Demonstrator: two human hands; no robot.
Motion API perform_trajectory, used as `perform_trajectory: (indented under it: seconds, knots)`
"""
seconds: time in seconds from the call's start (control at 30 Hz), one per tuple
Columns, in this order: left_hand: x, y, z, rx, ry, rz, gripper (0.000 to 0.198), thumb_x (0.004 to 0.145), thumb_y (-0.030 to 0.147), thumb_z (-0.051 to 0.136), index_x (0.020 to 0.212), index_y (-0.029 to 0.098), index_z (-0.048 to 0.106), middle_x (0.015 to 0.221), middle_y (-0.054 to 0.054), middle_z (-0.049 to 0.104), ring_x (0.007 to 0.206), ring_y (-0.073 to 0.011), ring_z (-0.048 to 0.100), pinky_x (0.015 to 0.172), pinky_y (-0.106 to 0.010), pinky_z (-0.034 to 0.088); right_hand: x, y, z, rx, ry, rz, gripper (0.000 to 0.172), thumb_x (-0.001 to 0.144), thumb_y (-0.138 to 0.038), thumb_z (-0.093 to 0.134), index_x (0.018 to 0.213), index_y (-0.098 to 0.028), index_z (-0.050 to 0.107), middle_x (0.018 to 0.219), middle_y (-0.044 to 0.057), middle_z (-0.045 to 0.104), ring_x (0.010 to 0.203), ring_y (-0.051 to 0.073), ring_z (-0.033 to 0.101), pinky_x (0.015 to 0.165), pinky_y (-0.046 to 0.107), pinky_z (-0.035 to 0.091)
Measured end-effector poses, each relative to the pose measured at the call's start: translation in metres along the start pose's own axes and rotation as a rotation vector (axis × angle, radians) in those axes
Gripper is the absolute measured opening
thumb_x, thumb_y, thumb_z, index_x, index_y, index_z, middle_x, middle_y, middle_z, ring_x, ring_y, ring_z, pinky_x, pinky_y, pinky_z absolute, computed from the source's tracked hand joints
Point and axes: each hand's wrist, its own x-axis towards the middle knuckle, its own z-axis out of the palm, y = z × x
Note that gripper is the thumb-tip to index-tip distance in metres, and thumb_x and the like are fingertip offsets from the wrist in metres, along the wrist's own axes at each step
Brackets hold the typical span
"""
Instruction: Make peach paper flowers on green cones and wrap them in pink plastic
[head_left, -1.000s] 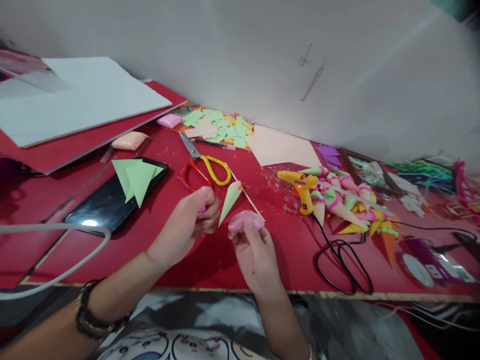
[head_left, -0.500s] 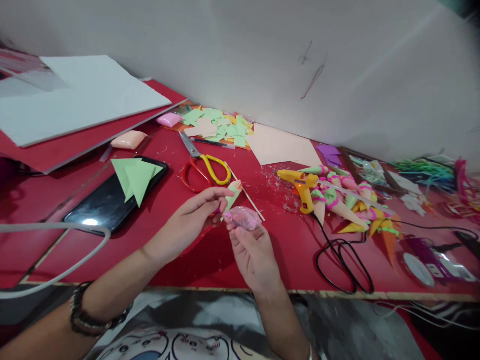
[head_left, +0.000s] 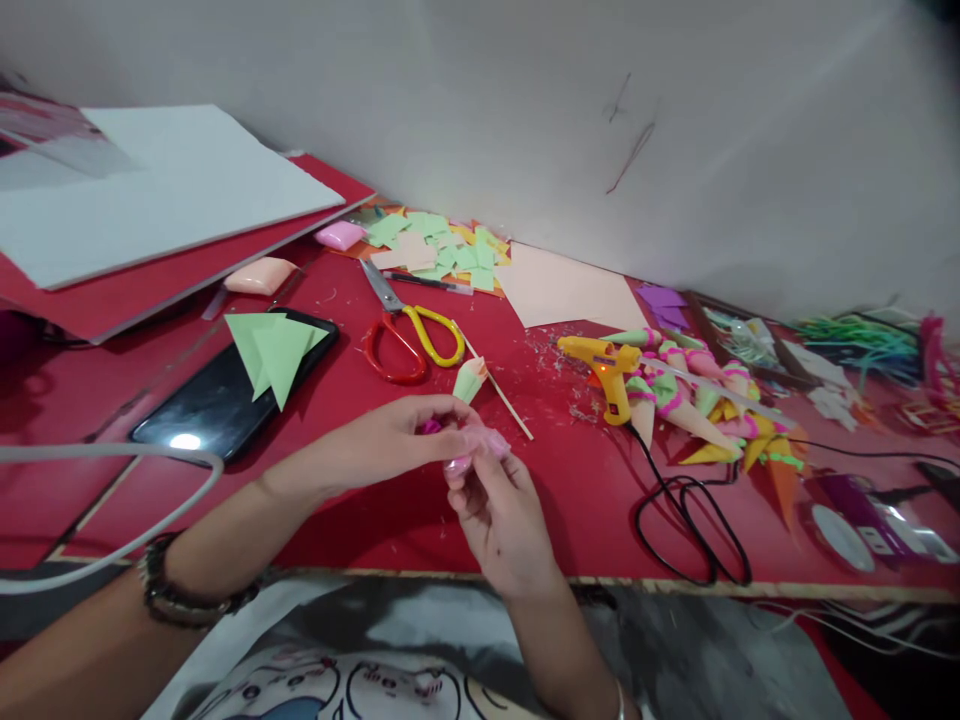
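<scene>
My right hand (head_left: 499,510) is closed around a small pink wrapped lump of clay (head_left: 480,443) held just above the red table (head_left: 420,510). My left hand (head_left: 397,440) pinches a bit of darker pink material (head_left: 430,426) at that lump, fingertips touching it. A green paper cone (head_left: 469,380) lies on the table just beyond my fingers, beside a thin wooden stick (head_left: 499,386). Red and yellow scissors (head_left: 405,325) lie further back.
A black phone (head_left: 217,395) carries green paper triangles (head_left: 274,345). A yellow glue gun (head_left: 604,368) with a black cord (head_left: 686,525) lies right, by a pile of decorated cones (head_left: 705,405). Paper scraps (head_left: 435,252), a peach sheet (head_left: 566,290) and stacked boards (head_left: 150,215) sit behind.
My left hand dropped from holding the green cone and reached over to the pink lump. The cone now lies on the table. My right hand tilted the lump toward me.
</scene>
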Motion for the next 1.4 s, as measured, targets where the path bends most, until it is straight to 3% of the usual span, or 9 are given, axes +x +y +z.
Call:
perform_trajectory:
  seconds: [0.13, 0.27, 0.4, 0.53, 0.73, 0.9, 1.03, 1.33, 1.4]
  knots:
    - [-0.002, -0.001, 0.001, -0.121, -0.016, 0.044, 0.017, 0.082, 0.031, 0.046, 0.079, 0.016, 0.053, 0.065, 0.002, 0.054, 0.057, -0.0099, 0.053, 0.056, -0.021, 0.043, 0.0, 0.001, -0.001, -0.059, -0.096, -0.08, 0.015, 0.072, -0.03, 0.061, 0.066, -0.017, 0.065, 0.06, -0.001, 0.061, 0.054, 0.006, 0.052, 0.05, 0.016, 0.048]
    - [-0.003, -0.004, 0.003, -0.03, 0.055, 0.12, 0.019, 0.082, 0.03, 0.045, 0.071, 0.016, 0.049, 0.063, 0.002, 0.053, 0.057, -0.0094, 0.053, 0.053, -0.019, 0.041, 0.0, -0.001, -0.006, -0.126, -0.169, -0.09, 0.022, 0.078, -0.033, 0.054, 0.07, -0.017, 0.067, 0.069, 0.002, 0.064, 0.061, 0.008, 0.055, 0.058, 0.019, 0.05]
    - [-0.002, -0.005, 0.004, 0.043, 0.173, 0.156, 0.019, 0.081, 0.029, 0.047, 0.068, 0.015, 0.048, 0.061, 0.003, 0.05, 0.054, -0.0079, 0.047, 0.049, -0.017, 0.037, -0.002, -0.002, -0.008, -0.254, -0.185, -0.121, 0.013, 0.068, -0.028, 0.065, 0.078, -0.02, 0.065, 0.08, 0.0, 0.064, 0.069, 0.01, 0.056, 0.066, 0.023, 0.051]
    - [-0.001, -0.003, 0.006, 0.09, 0.234, 0.2, 0.017, 0.081, 0.028, 0.047, 0.069, 0.016, 0.048, 0.061, 0.004, 0.051, 0.055, -0.0072, 0.046, 0.05, -0.016, 0.035, -0.004, 0.001, -0.006, -0.491, -0.094, -0.263, 0.026, 0.061, -0.016, 0.07, 0.085, -0.021, 0.062, 0.078, -0.002, 0.062, 0.07, 0.01, 0.056, 0.067, 0.022, 0.048]
    - [-0.002, 0.0, 0.011, 0.154, 0.274, 0.237, 0.018, 0.082, 0.028, 0.045, 0.069, 0.016, 0.047, 0.062, 0.004, 0.049, 0.054, -0.0077, 0.044, 0.05, -0.017, 0.037, -0.005, 0.002, -0.005, -0.696, 0.015, -0.508, 0.011, 0.07, -0.018, 0.061, 0.081, -0.02, 0.064, 0.076, 0.001, 0.061, 0.071, 0.013, 0.055, 0.066, 0.026, 0.047]
    - [0.0, -0.002, 0.011, 0.108, 0.282, 0.232, 0.018, 0.082, 0.028, 0.045, 0.069, 0.016, 0.047, 0.061, 0.004, 0.047, 0.053, -0.0073, 0.043, 0.048, -0.016, 0.035, -0.002, -0.001, -0.006, -0.439, -0.118, -0.328, 0.007, 0.073, -0.024, 0.059, 0.073, -0.021, 0.066, 0.076, -0.001, 0.061, 0.064, 0.01, 0.054, 0.055, 0.021, 0.049]
    - [0.002, -0.006, 0.011, -0.041, 0.225, 0.205, 0.019, 0.084, 0.029, 0.043, 0.069, 0.017, 0.044, 0.059, 0.005, 0.045, 0.051, -0.0066, 0.042, 0.046, -0.016, 0.035, 0.001, 0.003, -0.009, -0.243, -0.173, -0.213, 0.005, 0.072, -0.026, 0.061, 0.071, -0.023, 0.066, 0.072, -0.003, 0.061, 0.066, 0.009, 0.053, 0.058, 0.02, 0.049]
    - [0.002, -0.011, 0.011, -0.206, 0.108, 0.141, 0.019, 0.081, 0.029, 0.047, 0.067, 0.016, 0.047, 0.055, 0.005, 0.05, 0.048, -0.0064, 0.045, 0.046, -0.016, 0.036, -0.001, 0.003, -0.017, -0.218, -0.217, -0.154, 0.003, 0.068, -0.025, 0.065, 0.07, -0.024, 0.068, 0.068, -0.002, 0.062, 0.065, 0.01, 0.052, 0.063, 0.023, 0.044]
    - [0.002, -0.014, 0.01, -0.207, 0.142, 0.119, 0.021, 0.08, 0.029, 0.05, 0.065, 0.015, 0.052, 0.056, 0.003, 0.052, 0.05, -0.007, 0.047, 0.048, -0.017, 0.038, 0.0, 0.005, -0.017, -0.188, -0.211, -0.156, 0.005, 0.069, -0.024, 0.065, 0.072, -0.026, 0.068, 0.067, -0.003, 0.062, 0.063, 0.01, 0.052, 0.061, 0.023, 0.043]
